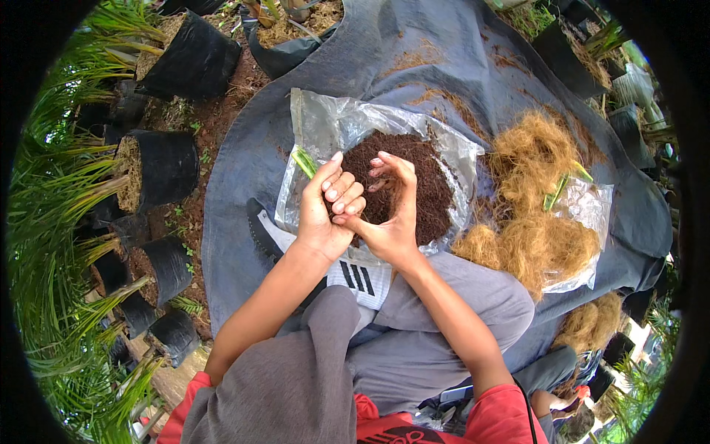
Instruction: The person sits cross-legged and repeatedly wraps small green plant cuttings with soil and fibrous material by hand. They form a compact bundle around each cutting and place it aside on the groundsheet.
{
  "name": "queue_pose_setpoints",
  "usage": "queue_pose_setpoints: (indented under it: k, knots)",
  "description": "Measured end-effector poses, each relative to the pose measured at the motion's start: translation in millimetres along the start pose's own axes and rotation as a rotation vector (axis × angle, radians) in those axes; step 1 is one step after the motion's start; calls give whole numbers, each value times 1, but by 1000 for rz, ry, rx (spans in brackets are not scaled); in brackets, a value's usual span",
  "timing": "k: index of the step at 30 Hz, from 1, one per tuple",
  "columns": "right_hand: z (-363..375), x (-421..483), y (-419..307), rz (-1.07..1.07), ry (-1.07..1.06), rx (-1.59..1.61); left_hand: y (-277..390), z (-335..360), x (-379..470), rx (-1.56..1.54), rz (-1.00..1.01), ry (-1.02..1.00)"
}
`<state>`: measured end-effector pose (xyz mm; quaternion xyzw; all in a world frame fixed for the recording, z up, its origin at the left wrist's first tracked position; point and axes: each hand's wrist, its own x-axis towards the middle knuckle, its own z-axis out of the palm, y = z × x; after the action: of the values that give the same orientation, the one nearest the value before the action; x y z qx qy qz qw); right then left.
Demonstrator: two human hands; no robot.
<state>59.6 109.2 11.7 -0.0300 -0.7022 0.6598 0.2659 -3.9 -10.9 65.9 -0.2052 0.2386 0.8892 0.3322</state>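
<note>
My left hand [334,202] is curled shut above the near left edge of a heap of dark brown coir-like growing medium [424,191]. Some dark material shows between its fingers. From behind its thumb juts a green plant cutting [304,161], whose lower end is hidden in the hand. My right hand [396,208] is cupped, fingers bent and apart, with specks of the medium on the fingertips. Its thumb touches the curled fingers of the left. Under the heap spreads a clear plastic sheet or bag [316,119].
Tan fibre clumps [532,150] lie at right, beside another green cutting [556,191] and clear plastic [602,205]. Dark ground fabric [238,166] lies beneath. Black grow bags [166,166] with plants line the left. Another person's arm [546,400] shows at lower right.
</note>
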Motion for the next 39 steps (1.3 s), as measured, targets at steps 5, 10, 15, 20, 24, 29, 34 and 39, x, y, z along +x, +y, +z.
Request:
queue_pose_setpoints:
  k: [5,10,15,20,24,29,34,39]
  knots:
    - [1,-7,-2,98,-88,-43,1,-9,-2,-6,3,143]
    - [1,-4,1,-79,-14,-128,4,-13,-2,-18,24,134]
    - [-5,-5,-1,-302,13,-79,2,-2,-1,-43,141,127]
    - [0,-4,-10,-248,-45,-114,-7,13,-6,66,214,116]
    - [1,-4,-12,-39,-37,-10,-8,7,-5,160,291,36]
    - [1,-5,-9,-281,-63,-174,3,-12,8,5,224,122]
    - [-1,-3,-2,8,-72,-85,1,-18,5,-77,60,82]
    - [0,-6,5,5,-134,-64,-5,-22,4,11,77,192]
